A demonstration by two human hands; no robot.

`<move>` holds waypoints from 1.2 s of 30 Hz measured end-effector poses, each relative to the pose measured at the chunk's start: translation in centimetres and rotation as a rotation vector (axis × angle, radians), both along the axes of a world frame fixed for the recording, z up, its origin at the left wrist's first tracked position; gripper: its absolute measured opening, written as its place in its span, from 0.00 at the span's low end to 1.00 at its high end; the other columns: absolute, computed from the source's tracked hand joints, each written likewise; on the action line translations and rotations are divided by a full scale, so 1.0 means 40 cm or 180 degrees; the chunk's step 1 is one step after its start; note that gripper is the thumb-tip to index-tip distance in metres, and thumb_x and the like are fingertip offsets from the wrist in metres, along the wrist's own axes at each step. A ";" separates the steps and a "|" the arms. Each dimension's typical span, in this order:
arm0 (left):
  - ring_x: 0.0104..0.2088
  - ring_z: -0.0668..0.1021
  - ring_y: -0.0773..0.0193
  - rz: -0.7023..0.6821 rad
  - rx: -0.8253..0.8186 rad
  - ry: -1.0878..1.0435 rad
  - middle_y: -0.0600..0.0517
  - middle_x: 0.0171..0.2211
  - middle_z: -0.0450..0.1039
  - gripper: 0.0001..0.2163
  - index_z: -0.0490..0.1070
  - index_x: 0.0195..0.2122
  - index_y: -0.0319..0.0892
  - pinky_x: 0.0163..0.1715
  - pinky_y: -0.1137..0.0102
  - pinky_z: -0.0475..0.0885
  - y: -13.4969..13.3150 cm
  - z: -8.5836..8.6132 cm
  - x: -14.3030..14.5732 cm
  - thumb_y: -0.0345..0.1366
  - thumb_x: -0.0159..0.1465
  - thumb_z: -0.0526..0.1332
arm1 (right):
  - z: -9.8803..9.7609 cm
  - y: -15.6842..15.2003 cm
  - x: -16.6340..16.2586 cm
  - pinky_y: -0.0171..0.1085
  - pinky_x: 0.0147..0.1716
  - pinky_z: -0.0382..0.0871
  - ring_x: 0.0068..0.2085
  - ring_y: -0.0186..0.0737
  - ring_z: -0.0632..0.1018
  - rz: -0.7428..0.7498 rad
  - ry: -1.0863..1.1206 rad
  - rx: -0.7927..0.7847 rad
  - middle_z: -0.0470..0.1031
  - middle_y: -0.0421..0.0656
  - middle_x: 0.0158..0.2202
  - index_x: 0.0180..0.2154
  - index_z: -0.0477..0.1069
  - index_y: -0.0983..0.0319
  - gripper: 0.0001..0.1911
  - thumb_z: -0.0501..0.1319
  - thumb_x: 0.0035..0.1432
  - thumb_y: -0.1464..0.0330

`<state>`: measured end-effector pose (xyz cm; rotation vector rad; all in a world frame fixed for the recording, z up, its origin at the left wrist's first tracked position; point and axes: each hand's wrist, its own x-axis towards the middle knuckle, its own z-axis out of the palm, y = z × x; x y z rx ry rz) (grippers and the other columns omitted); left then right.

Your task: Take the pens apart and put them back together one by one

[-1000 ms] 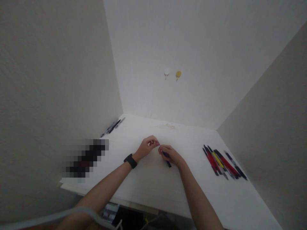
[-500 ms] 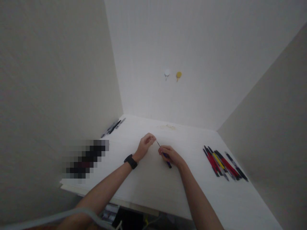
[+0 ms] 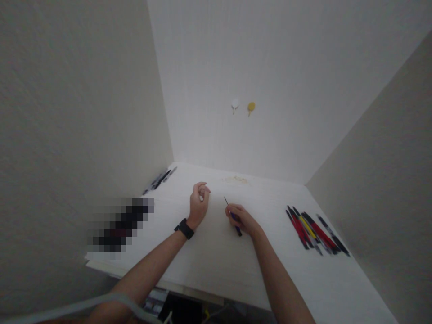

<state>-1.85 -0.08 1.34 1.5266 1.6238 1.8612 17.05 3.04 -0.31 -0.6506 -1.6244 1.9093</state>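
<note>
Over the middle of the white table my right hand is closed round a slim dark blue pen. A thin dark shaft, like a refill, sticks out of the pen past my fingertips, pointing away and to the left. My left hand, with a black watch on its wrist, is raised a little to the left of the shaft, apart from it. Its fingers are curled toward the thumb in a pinch; anything between them is too small to make out.
Several red, black, yellow and clear pens lie at the right. More pens lie along the left wall. A blurred-out dark thing sits at the left edge. Tan thin bits lie near the back wall, where two hooks hang.
My left hand has drawn away from the tip of the shaft, moving left and turning upward. My right hand stays nearly in place with the pen.
</note>
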 end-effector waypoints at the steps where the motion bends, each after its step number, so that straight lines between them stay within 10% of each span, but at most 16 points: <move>1: 0.31 0.72 0.66 0.0067 -0.0034 0.0146 0.53 0.30 0.69 0.11 0.61 0.48 0.41 0.36 0.70 0.69 0.001 -0.001 0.001 0.37 0.66 0.52 | -0.001 0.001 0.000 0.29 0.13 0.41 0.13 0.25 0.51 -0.0004 0.0022 -0.0004 0.52 0.29 0.12 0.29 0.66 0.62 0.16 0.57 0.59 0.56; 10: 0.41 0.74 0.58 -0.0273 -0.1191 0.2451 0.45 0.38 0.75 0.10 0.71 0.42 0.40 0.45 0.63 0.66 -0.003 -0.020 0.009 0.30 0.63 0.52 | -0.005 0.004 0.004 0.30 0.12 0.39 0.13 0.25 0.51 0.0021 0.0074 -0.0044 0.54 0.30 0.13 0.29 0.66 0.62 0.17 0.58 0.58 0.54; 18: 0.39 0.75 0.55 -0.0471 -0.1425 0.2944 0.46 0.34 0.76 0.08 0.72 0.38 0.43 0.45 0.59 0.60 -0.019 0.001 0.008 0.30 0.59 0.56 | -0.003 0.003 0.007 0.29 0.13 0.40 0.13 0.25 0.51 0.0086 0.0121 -0.0036 0.54 0.30 0.12 0.29 0.67 0.63 0.17 0.58 0.57 0.55; 27: 0.36 0.74 0.60 -0.0302 -0.0918 0.2130 0.49 0.33 0.76 0.14 0.75 0.37 0.43 0.43 0.63 0.60 -0.014 0.016 0.005 0.40 0.67 0.51 | -0.003 0.002 0.010 0.29 0.12 0.39 0.12 0.25 0.51 0.0115 0.0168 -0.0046 0.54 0.30 0.11 0.27 0.68 0.63 0.18 0.58 0.58 0.55; 36: 0.26 0.66 0.68 -0.1812 -0.0294 0.0617 0.53 0.22 0.67 0.14 0.80 0.36 0.42 0.28 0.72 0.60 -0.008 0.009 0.006 0.46 0.63 0.60 | -0.002 -0.005 0.009 0.29 0.13 0.42 0.11 0.25 0.52 0.0174 -0.0230 0.0304 0.54 0.31 0.09 0.24 0.71 0.65 0.21 0.57 0.57 0.55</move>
